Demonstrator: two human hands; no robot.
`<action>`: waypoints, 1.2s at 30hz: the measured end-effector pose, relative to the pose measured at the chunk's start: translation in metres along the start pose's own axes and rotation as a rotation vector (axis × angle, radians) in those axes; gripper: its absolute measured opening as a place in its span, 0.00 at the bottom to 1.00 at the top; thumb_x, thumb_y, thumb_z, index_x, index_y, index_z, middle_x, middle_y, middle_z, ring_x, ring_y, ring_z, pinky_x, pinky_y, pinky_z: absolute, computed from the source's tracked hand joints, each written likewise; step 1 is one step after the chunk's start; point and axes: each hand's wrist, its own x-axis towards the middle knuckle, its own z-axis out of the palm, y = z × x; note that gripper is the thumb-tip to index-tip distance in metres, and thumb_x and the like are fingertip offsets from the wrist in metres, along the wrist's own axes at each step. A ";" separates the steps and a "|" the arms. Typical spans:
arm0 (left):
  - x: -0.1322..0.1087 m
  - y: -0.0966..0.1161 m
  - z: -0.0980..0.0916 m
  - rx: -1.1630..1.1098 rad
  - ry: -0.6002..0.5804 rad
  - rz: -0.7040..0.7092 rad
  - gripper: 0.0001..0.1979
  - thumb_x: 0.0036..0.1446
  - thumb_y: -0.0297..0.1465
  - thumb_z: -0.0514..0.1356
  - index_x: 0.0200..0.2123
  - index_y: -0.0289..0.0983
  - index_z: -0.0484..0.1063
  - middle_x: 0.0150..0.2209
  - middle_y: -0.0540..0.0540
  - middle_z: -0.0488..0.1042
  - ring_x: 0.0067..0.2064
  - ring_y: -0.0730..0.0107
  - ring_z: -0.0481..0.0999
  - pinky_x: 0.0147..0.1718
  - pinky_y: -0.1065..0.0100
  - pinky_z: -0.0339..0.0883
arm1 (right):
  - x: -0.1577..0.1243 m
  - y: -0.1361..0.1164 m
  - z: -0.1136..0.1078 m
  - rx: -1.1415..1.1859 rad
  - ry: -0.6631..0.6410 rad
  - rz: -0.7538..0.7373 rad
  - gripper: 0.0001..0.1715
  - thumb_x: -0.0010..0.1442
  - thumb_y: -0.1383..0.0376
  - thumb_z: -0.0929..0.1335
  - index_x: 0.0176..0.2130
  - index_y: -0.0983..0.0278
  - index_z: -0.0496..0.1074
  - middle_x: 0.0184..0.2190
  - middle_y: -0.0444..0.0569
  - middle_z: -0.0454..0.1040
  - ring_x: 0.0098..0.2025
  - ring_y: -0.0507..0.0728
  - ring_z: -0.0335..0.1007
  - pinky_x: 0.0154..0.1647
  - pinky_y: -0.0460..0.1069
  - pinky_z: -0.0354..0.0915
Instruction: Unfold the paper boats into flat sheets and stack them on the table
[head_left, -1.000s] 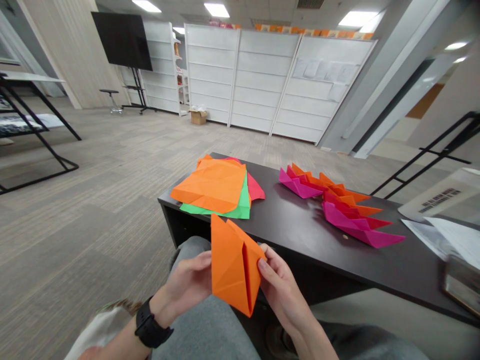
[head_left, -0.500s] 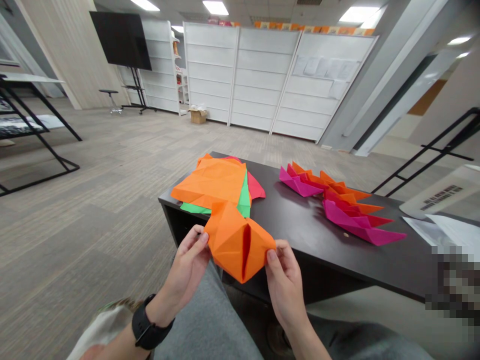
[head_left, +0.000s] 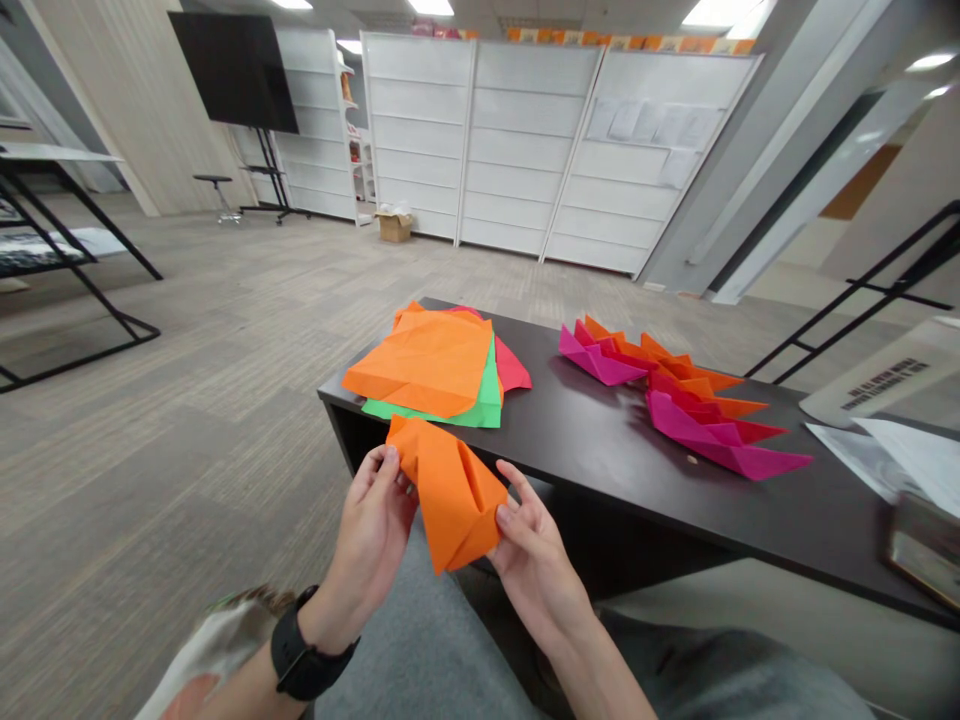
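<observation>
A folded orange paper piece [head_left: 452, 490] hangs in the air between my two hands, in front of the dark table's near corner. My left hand [head_left: 375, 520], with a black watch on its wrist, pinches the piece's upper left corner. My right hand [head_left: 529, 555] grips its lower right edge with fingers curled. A slit shows along the middle of the piece. Behind it on the dark table [head_left: 600, 450] lies a stack of flat sheets [head_left: 431, 365], orange on top, green and red below.
A row of folded pink and orange paper boats [head_left: 675, 400] lies on the table's right half. White papers [head_left: 892, 450] and a dark object sit at the far right. Black metal frames stand left and right. White shelving lines the back wall.
The orange piece has been turned and pressed narrower, and it sits lower and further left. My hands have drawn closer together. The view has tilted slightly.
</observation>
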 end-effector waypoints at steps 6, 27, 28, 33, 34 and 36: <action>-0.015 0.000 0.003 0.117 -0.229 -0.108 0.26 0.42 0.38 0.75 0.44 0.38 0.74 0.41 0.47 0.79 0.41 0.66 0.78 0.38 0.70 0.72 | -0.005 0.000 0.004 0.095 -0.032 0.130 0.29 0.51 0.63 0.78 0.51 0.57 0.72 0.48 0.47 0.77 0.43 0.53 0.75 0.40 0.46 0.73; -0.030 0.032 0.017 0.124 -0.169 -0.160 0.11 0.55 0.32 0.65 0.41 0.36 0.71 0.44 0.44 0.78 0.36 0.69 0.80 0.37 0.68 0.77 | 0.003 -0.004 -0.012 -0.527 -0.039 -0.448 0.33 0.52 0.68 0.73 0.57 0.53 0.70 0.49 0.49 0.70 0.50 0.58 0.69 0.47 0.51 0.68; -0.033 0.034 0.019 0.128 -0.179 -0.190 0.11 0.55 0.32 0.64 0.42 0.36 0.71 0.45 0.44 0.78 0.37 0.69 0.81 0.37 0.68 0.78 | 0.002 -0.002 -0.013 -0.694 -0.012 -0.552 0.34 0.52 0.69 0.73 0.57 0.52 0.70 0.49 0.49 0.69 0.50 0.58 0.68 0.48 0.51 0.67; -0.044 0.042 0.023 0.116 -0.152 -0.276 0.07 0.56 0.29 0.62 0.38 0.35 0.69 0.40 0.43 0.79 0.37 0.63 0.82 0.38 0.64 0.80 | -0.004 -0.004 -0.012 -1.110 0.150 -0.921 0.10 0.59 0.73 0.69 0.38 0.57 0.75 0.40 0.46 0.65 0.42 0.55 0.65 0.43 0.49 0.64; -0.045 0.043 0.023 0.110 -0.136 -0.278 0.06 0.55 0.28 0.62 0.37 0.35 0.69 0.39 0.44 0.79 0.37 0.62 0.82 0.38 0.63 0.80 | -0.005 -0.005 -0.011 -1.118 0.151 -0.950 0.09 0.61 0.73 0.68 0.37 0.58 0.73 0.39 0.46 0.65 0.41 0.54 0.65 0.42 0.48 0.64; -0.047 0.046 0.023 0.103 -0.119 -0.282 0.06 0.54 0.27 0.62 0.35 0.35 0.68 0.37 0.45 0.79 0.37 0.61 0.82 0.37 0.62 0.80 | -0.006 -0.008 -0.010 -1.134 0.132 -0.974 0.09 0.62 0.74 0.66 0.38 0.59 0.71 0.39 0.46 0.67 0.40 0.54 0.66 0.41 0.48 0.64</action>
